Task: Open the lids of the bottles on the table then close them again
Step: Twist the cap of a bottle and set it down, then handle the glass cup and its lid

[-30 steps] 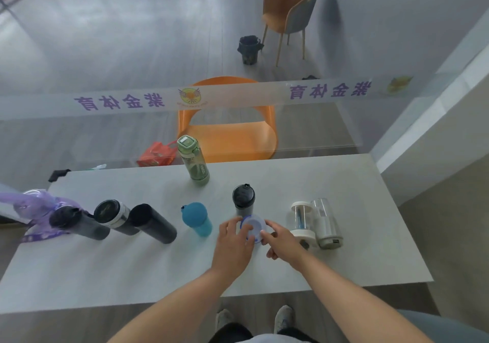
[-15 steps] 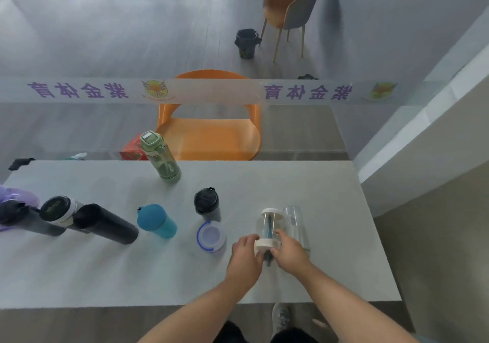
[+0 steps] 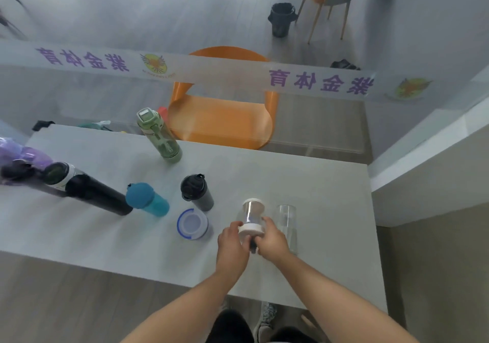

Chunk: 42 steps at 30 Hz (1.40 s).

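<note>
A clear bottle with white end caps [image 3: 251,214] lies near the table's front edge. My left hand [image 3: 232,247] and my right hand [image 3: 272,242] both grip its near white cap, one on each side. A second clear bottle [image 3: 287,223] lies just to the right, touching my right hand. To the left stand a low container with a blue-ringed lid [image 3: 191,223], a black-lidded grey cup [image 3: 197,193], a teal bottle [image 3: 146,202], a long black flask [image 3: 98,195], a silver-rimmed dark bottle [image 3: 55,174] and a green bottle [image 3: 158,136].
The grey table [image 3: 317,210] ends close to my body and at the right. A purple bottle [image 3: 18,154] sits at the far left edge. Behind the glass partition are an orange chair [image 3: 222,120], a second chair and a black bin [image 3: 281,19].
My hands left the blue-ringed container and moved right to the clear white-capped bottle, closing on its near cap. The view has shifted right and tilted down.
</note>
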Motion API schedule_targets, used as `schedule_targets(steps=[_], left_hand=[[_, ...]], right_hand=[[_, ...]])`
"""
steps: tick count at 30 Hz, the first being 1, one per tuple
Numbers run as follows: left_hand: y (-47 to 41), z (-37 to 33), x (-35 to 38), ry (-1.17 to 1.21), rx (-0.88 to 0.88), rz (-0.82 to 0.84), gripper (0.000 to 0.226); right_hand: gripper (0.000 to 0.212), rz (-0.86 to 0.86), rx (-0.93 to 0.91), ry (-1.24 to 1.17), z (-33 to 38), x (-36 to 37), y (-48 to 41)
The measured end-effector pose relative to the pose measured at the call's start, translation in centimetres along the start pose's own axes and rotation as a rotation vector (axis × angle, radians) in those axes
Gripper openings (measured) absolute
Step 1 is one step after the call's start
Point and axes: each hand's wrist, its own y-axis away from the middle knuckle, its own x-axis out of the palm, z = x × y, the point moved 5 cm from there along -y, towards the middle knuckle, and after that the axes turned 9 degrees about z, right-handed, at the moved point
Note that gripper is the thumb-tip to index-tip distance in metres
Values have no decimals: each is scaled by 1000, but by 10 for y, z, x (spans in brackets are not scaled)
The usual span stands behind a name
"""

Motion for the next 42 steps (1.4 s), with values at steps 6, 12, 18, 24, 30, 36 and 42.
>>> schedule_targets(steps=[6, 12, 18, 24, 30, 36, 42], left_hand=[[-3, -51, -27, -74, 170, -29, 31], [-38, -51, -41, -311, 89, 87, 36], [-41, -55, -42, -527, 237, 89, 36], [1, -109, -13, -598, 840, 107, 20], [10, -52, 43, -610, 340, 395, 30], [1, -12, 74, -245, 34, 447, 53], [1, -15, 78, -93, 54, 367, 41]], right_hand=[[31, -4, 17, -197, 15, -22, 8], [38, -11, 8, -279, 37, -32, -6], [40, 25, 49, -263, 30, -44, -2], [38, -90, 74, -208, -10, -90, 9], [49, -105, 167, -143, -73, -93, 27], [84, 140, 111, -190, -86, -48, 30], [80, 81, 81, -299, -93, -51, 26]])
